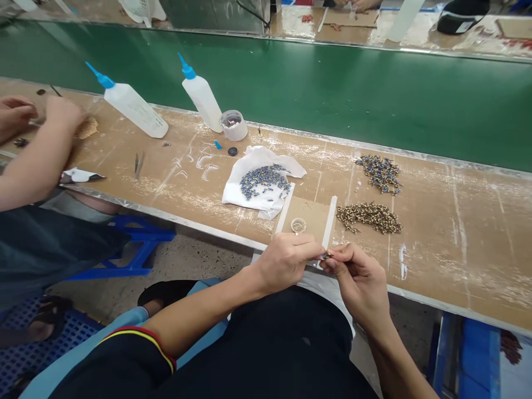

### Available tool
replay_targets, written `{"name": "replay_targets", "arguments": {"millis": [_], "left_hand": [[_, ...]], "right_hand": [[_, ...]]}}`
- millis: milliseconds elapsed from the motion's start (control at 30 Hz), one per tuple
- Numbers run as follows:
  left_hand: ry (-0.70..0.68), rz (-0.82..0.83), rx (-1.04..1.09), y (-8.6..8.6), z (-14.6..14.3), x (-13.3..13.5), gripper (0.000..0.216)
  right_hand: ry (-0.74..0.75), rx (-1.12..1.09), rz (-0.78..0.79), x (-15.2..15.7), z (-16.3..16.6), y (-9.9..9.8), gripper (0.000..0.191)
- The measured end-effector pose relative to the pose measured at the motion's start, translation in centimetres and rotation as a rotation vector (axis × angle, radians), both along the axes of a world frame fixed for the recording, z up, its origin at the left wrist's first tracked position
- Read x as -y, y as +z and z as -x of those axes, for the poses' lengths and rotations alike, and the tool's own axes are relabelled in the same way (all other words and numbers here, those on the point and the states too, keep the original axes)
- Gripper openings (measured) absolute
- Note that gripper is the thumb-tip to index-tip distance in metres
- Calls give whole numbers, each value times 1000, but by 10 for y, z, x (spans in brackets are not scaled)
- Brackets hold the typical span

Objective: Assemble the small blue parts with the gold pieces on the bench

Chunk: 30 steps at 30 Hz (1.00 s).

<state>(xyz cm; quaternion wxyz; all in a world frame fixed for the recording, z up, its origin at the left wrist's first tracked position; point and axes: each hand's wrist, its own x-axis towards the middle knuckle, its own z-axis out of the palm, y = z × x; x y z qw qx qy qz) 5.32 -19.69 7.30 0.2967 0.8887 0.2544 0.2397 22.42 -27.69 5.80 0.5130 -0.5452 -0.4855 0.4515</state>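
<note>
My left hand (288,257) and my right hand (359,277) meet fingertip to fingertip at the bench's front edge. Between them they pinch a tiny blue and brass-coloured part (327,255); its exact kind is too small to make out. Just beyond my left hand, a small round dish (298,225) sits on a cardboard piece (311,210) with white strips along its sides. Many small blue pieces (266,180) lie on a white cloth (235,185) to the left. On the right are a pile of brass-coloured parts (369,218) and a pile of blue and brass-coloured parts (380,173).
Two white bottles with blue nozzles (135,110) (203,102) stand near a tape roll (234,126). Tweezers (139,165) lie further left. A green belt (291,83) runs behind the bench. Another person's hands (64,116) work at the left; more hands show across the belt.
</note>
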Motion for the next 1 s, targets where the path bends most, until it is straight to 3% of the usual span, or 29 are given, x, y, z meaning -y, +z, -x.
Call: {"name": "replay_targets", "arguments": {"millis": [233,367,467,633,733,867,1000], "left_hand": [[-11,-100,-109,3,4,1,31],[-9,-37,-91,7,2,-4,30],[-5,234,-69,14,0,-9,26],[-126,1036,35,25,1,-14,34],[-206,1223,79,28,2,-13,40],[-187,1206,87,32,4,-8,39],[-59,791,-1,32,4,0,29]], "right_hand": [[52,-3,-32,-4,5,-3,16],[42,-46,-41,-10,4,-3,15],[80,-16,14,-14,-8,2,9],[170,155,-53,-15,-25,17,24],[236,224,-154,-15,-26,23,16],[192,207,-172,-14,-20,19,11],[111,16,-52,-9,-12,9,5]]}}
